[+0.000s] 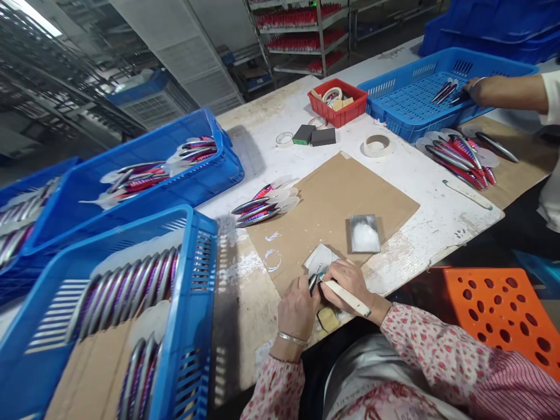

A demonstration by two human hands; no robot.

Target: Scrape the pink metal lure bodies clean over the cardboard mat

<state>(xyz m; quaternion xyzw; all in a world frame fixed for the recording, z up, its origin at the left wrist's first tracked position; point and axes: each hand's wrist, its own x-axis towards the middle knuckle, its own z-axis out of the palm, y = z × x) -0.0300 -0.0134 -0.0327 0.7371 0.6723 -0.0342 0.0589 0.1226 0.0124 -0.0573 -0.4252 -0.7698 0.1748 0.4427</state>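
Note:
My left hand (pixel 298 306) is closed around a dark, slim fishing lure (pixel 312 282), most of it hidden by the fingers. In my right hand (pixel 347 284) is a hand tool with a long flat off-white handle (pixel 347 298). Its working end meets the lure and is too small to make out. Just beyond the fingers lies a pale, flat piece (pixel 321 256) on the brown cardboard sheet (pixel 336 192). A small dark block with a white powdery top (pixel 364 234) sits to the right. Several finished-looking lures with clear lips (pixel 265 206) lie at the cardboard's left edge.
Blue crates (pixel 203 251) of lures stand at the left. Farther back are a red bin (pixel 339 102) with tape rolls, dark sanding blocks (pixel 322 137) and a tape roll (pixel 377 146). A co-worker's hand (pixel 476 90) reaches into another blue crate (pixel 402 108). An orange stool (pixel 503 315) is right.

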